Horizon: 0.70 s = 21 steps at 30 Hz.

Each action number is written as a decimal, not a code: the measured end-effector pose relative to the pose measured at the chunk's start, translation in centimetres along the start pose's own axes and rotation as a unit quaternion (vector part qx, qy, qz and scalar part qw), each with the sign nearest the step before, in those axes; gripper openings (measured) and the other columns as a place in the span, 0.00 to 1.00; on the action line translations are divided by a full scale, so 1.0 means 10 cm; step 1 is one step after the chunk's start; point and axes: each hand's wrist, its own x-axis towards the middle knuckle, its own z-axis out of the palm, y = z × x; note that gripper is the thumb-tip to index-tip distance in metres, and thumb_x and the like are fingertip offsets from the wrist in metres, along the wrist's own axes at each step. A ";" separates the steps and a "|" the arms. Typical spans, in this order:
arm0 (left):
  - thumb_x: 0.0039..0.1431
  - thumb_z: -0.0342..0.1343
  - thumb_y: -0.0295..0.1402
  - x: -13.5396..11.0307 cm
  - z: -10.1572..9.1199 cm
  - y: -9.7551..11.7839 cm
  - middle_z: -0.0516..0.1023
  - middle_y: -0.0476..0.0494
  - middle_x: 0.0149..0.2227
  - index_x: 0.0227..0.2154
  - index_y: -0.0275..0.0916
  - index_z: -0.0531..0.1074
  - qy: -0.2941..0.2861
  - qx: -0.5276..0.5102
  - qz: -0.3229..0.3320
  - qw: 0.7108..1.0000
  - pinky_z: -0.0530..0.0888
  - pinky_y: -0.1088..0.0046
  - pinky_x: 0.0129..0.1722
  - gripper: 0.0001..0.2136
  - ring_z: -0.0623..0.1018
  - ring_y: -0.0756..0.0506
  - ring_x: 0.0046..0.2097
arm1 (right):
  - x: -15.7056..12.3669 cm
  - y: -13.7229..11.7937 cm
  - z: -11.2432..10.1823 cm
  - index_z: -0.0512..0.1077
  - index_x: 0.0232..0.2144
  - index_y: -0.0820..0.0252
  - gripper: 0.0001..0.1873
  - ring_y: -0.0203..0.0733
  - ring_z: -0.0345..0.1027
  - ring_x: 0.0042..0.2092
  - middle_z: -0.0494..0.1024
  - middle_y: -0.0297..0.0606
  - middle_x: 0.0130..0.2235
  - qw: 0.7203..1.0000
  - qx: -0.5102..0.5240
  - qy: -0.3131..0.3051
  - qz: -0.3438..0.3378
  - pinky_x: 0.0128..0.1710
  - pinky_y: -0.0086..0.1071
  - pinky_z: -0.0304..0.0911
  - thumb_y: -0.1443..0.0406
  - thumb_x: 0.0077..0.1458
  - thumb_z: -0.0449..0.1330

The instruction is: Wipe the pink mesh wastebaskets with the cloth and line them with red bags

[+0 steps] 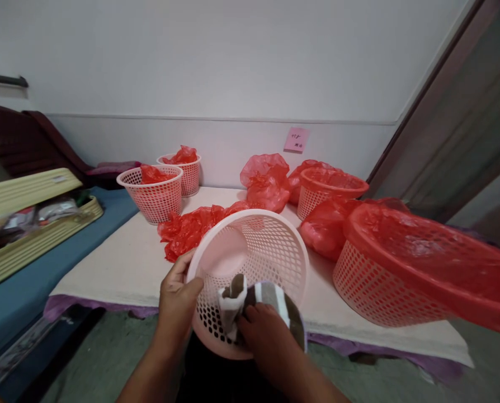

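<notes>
**At the counter's near edge: pale basket held tipped, striped cloth inside**

Pink note [296, 140] on wall: two short handwritten lines, too small to read with certainty. Left hand [178, 296] clamped on left rim of pale basket [270, 240], thumb over the lip. Right hand [260, 327] reaches inside, fingers curled against striped cloth [272, 295]; cannot tell whether closed on it. Basket mouth tilts toward the wearer, in front of counter [124, 277].
</notes>
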 end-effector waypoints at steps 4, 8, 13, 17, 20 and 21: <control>0.39 0.56 0.21 0.06 0.00 0.01 0.81 0.50 0.40 0.43 0.39 0.74 -0.016 0.001 0.006 1.000 0.71 0.74 0.45 0.23 0.78 0.46 0.43 | -0.21 0.10 -0.10 0.75 0.41 0.55 0.12 0.48 0.67 0.44 0.76 0.40 0.41 0.998 0.034 -0.027 0.038 0.45 0.40 0.60 0.68 0.57 0.54; 0.39 0.55 0.20 0.11 0.03 0.03 0.81 0.49 0.40 0.44 0.38 0.73 -0.053 0.007 -0.003 0.999 0.71 0.74 0.43 0.23 0.79 0.46 0.42 | -0.34 0.10 -0.02 0.64 0.58 0.53 0.35 0.54 0.61 0.54 0.69 0.43 0.54 0.997 0.073 -0.007 0.001 0.54 0.45 0.56 0.57 0.48 0.66; 0.42 0.58 0.23 0.19 0.16 0.09 0.81 0.45 0.42 0.45 0.38 0.72 -0.112 0.014 -0.007 0.994 0.72 0.70 0.43 0.22 0.79 0.43 0.44 | -0.28 0.14 0.22 0.63 0.59 0.60 0.27 0.57 0.64 0.48 0.73 0.49 0.47 1.000 -0.022 -0.006 0.009 0.48 0.50 0.61 0.69 0.56 0.54; 0.54 0.59 0.37 0.17 0.11 0.02 0.75 0.41 0.53 0.50 0.38 0.71 -0.116 0.040 0.041 0.992 0.65 0.63 0.57 0.20 0.72 0.41 0.56 | -0.23 0.07 0.24 0.65 0.57 0.61 0.27 0.56 0.65 0.45 0.73 0.48 0.46 0.999 0.021 0.037 0.013 0.46 0.49 0.62 0.67 0.54 0.56; 0.59 0.54 0.43 -0.04 -0.05 -0.27 0.72 0.40 0.57 0.51 0.40 0.70 -0.056 0.068 0.043 0.995 0.61 0.60 0.61 0.20 0.69 0.40 0.60 | -0.17 -0.03 0.11 0.67 0.52 0.61 0.23 0.52 0.65 0.45 0.73 0.46 0.46 0.986 0.108 0.116 0.059 0.46 0.44 0.62 0.67 0.52 0.58; 0.58 0.54 0.45 -0.15 -0.10 -0.40 0.73 0.40 0.56 0.50 0.39 0.71 -0.028 0.068 0.032 0.997 0.62 0.60 0.60 0.20 0.69 0.39 0.59 | -0.14 -0.07 0.05 0.68 0.47 0.62 0.19 0.49 0.65 0.44 0.73 0.44 0.43 0.975 0.146 0.144 0.080 0.44 0.41 0.62 0.68 0.52 0.58</control>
